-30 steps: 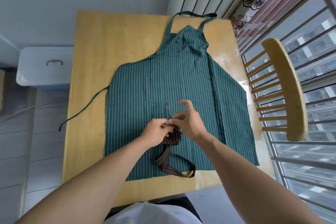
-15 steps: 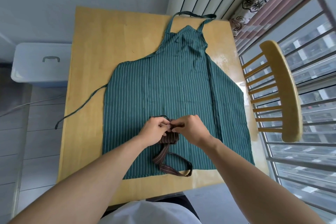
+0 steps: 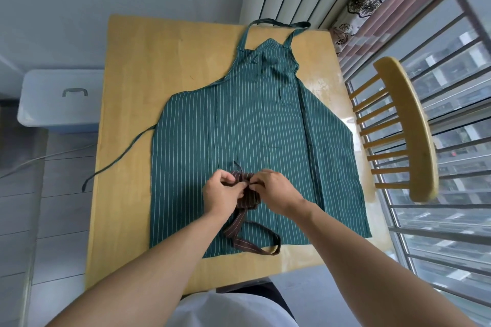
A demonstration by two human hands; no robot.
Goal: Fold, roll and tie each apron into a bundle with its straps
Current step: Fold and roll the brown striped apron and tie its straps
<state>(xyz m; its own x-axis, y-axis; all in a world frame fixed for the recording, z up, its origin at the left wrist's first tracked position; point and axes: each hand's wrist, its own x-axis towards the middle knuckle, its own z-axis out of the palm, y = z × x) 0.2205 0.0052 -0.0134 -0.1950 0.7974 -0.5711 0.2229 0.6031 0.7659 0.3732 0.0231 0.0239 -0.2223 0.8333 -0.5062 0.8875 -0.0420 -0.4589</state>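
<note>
Here, at the far left, a pale blue-grey lidded plastic storage box [image 3: 59,99] sits on the floor beside the light wooden tabletop [image 3: 132,87]. On that tabletop a dark green white-striped cotton apron [image 3: 252,119] lies spread flat, bib away from the person, one thin green waist strap [image 3: 119,159] trailing off its left edge towards the table's rim. On the apron's lower middle rests the small rolled bundle of brown striped apron cloth [image 3: 248,195], and both hands meet over it. The left hand [image 3: 221,194] has its fingers curled, pinching a thin dark strap end [image 3: 238,167] at the bundle's top; the right hand [image 3: 273,191] pinches the strap from the other side, fingertips close to the left's. A wider brown striped strap loop [image 3: 255,240] hangs loose below the bundle, near the green apron's hem. To the right stands a pale wooden spindle-back chair [image 3: 409,130] by the barred window.

The knot looks unfinished. If either pinch slackens before it is drawn tight, the roll could spring open. Pulling unevenly might also drag the green apron underneath into creases, and the loose loop could get caught in the tie.
</note>
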